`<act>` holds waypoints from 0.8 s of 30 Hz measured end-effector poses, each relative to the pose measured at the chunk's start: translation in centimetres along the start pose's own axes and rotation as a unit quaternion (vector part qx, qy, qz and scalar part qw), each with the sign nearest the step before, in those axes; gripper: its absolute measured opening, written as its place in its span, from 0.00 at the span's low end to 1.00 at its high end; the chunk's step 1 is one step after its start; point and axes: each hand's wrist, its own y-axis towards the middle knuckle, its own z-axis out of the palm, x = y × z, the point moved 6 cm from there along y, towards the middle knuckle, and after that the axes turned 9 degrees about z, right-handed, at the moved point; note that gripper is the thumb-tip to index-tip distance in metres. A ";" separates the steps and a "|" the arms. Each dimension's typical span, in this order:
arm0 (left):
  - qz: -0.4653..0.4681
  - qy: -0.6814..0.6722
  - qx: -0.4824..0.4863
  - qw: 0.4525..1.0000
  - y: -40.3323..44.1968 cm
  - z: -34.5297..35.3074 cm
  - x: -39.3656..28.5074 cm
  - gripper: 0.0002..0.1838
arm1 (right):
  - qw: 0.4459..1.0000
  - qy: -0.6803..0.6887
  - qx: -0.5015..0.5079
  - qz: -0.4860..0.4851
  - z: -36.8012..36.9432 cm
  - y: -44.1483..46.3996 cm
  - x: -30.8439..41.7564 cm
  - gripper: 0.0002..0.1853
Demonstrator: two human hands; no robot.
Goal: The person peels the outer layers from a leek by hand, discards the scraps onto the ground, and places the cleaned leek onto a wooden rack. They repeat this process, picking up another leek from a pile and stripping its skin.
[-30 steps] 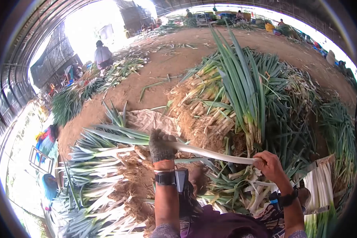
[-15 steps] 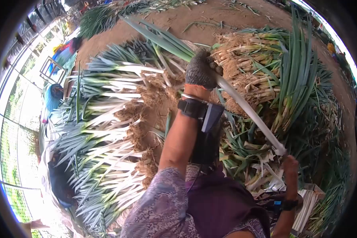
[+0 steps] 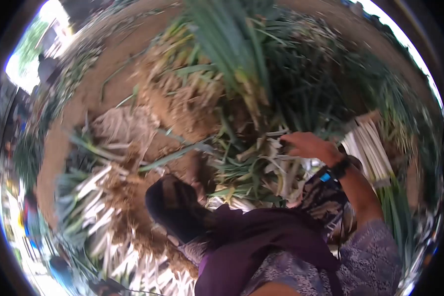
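My bare right hand (image 3: 308, 146), with a dark band and a blue-marked device at its wrist, is over pale stripped leaves (image 3: 281, 165). Its fingers point left, slightly apart, and I see nothing in them. My left hand is not in view. Left of my lap, white-stemmed leeks (image 3: 96, 222) lie in a row, roots toward the middle. Ahead is a heap of untrimmed leeks (image 3: 182, 93) with soil on the roots, and long green leaves (image 3: 227, 44) stretch across it. Motion blurs the whole view.
A bundle of clean white stems (image 3: 367, 148) lies to the right of my right hand. My dark-covered knee (image 3: 175, 204) is at lower centre. A crumpled cloth (image 3: 121, 126) lies on the brown ground. A person (image 3: 48, 69) is at the far upper left.
The view has swung, and the left-hand row now sits lower. My gloved left hand and the long leek it held have left view. My right hand is off that leek, its fingers loosened.
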 end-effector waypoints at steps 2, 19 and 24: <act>0.011 0.060 0.021 0.998 2.3 -2.2 0.8 0.13 | 0.996 0.000 0.086 0.016 0.7 0.7 1.5 0.28; 0.648 -0.460 -0.111 0.597 12.8 -25.2 -84.4 0.12 | 0.997 -0.053 -0.050 0.017 -2.7 -1.4 1.2 0.20; 0.331 -0.716 -0.104 0.606 2.1 -25.6 -90.5 0.20 | 0.996 -0.057 -0.038 0.055 -3.1 -2.1 -0.3 0.16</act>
